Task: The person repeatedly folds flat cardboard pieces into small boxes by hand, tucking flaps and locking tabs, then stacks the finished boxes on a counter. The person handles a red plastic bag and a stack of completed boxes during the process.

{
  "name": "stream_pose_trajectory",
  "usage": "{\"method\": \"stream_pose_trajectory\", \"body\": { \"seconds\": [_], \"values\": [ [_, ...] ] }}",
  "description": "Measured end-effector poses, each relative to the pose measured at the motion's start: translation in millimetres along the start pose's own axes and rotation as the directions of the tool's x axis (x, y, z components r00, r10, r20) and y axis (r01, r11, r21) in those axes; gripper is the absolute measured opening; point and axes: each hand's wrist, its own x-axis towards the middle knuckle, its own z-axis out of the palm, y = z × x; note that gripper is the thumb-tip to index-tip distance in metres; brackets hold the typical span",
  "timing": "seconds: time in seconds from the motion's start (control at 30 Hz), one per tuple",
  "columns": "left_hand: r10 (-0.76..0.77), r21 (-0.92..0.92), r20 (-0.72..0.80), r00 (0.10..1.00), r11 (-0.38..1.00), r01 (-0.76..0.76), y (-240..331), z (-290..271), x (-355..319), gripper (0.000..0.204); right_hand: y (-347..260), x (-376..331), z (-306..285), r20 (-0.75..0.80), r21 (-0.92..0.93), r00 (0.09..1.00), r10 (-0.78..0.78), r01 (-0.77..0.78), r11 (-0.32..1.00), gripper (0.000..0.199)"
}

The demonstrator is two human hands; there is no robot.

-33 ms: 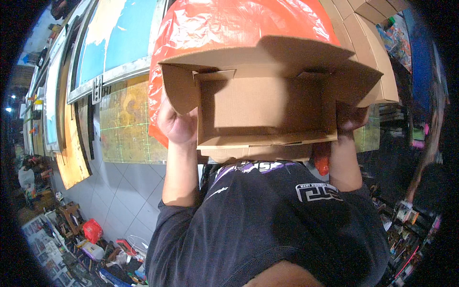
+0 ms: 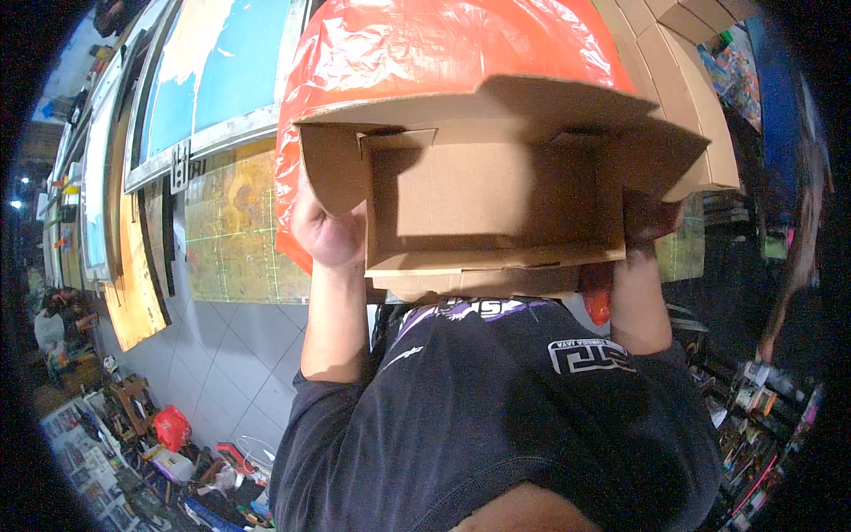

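Note:
A brown cardboard box [image 2: 496,191] stands open in front of my torso, its bare inside facing up. Its far lid flap [image 2: 425,106] is raised, with side tabs bent outward. At the box's left wall my left hand [image 2: 330,232] grips it, fingers hidden behind the left tab. My right hand [image 2: 654,222] holds the opposite wall in shadow, and its fingers are mostly covered by the right tab. Beneath the box's far side lies a large shiny orange-red plastic bag [image 2: 443,44].
A worn yellowish cutting mat [image 2: 235,235] with green grid lines lies under the box. Framed blue panels [image 2: 222,80] stand at the far left, more folded cardboard boxes [image 2: 683,80] at the far right. Clutter [image 2: 186,470] covers part of the tiled floor at lower left.
The upper edge of the far lid flap has dipped slightly toward me. Both hands keep their places at the box's sides.

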Motion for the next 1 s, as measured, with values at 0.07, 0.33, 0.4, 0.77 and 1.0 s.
{"method": "stream_pose_trajectory", "body": {
  "seconds": [0.07,0.33,0.4,0.77,1.0],
  "values": [
    [-0.026,-0.036,-0.01,1.0,0.999,0.025,-1,-1,-3,0.036,0,-2,3,-0.014,-0.015,1.0,0.0,0.0,1.0,0.043],
    [-0.179,-0.121,-0.131,0.975,0.979,0.163,1,3,2,0.036,4,5,7,-0.028,-0.105,0.999,-0.025,0.022,0.994,0.039],
    [-0.217,-0.112,-0.157,0.963,0.973,0.201,0,2,3,0.038,4,5,7,-0.036,-0.127,0.999,-0.036,0.031,0.991,0.038],
    [-0.241,-0.088,-0.274,0.931,0.97,0.225,3,16,9,0.035,10,11,13,-0.074,-0.358,0.994,-0.082,0.05,0.932,0.033],
    [-0.129,0.094,-0.135,0.982,0.985,0.142,2,14,9,0.033,18,14,22,-0.125,-0.595,0.979,-0.163,0.058,0.802,0.03]
  ]
}}
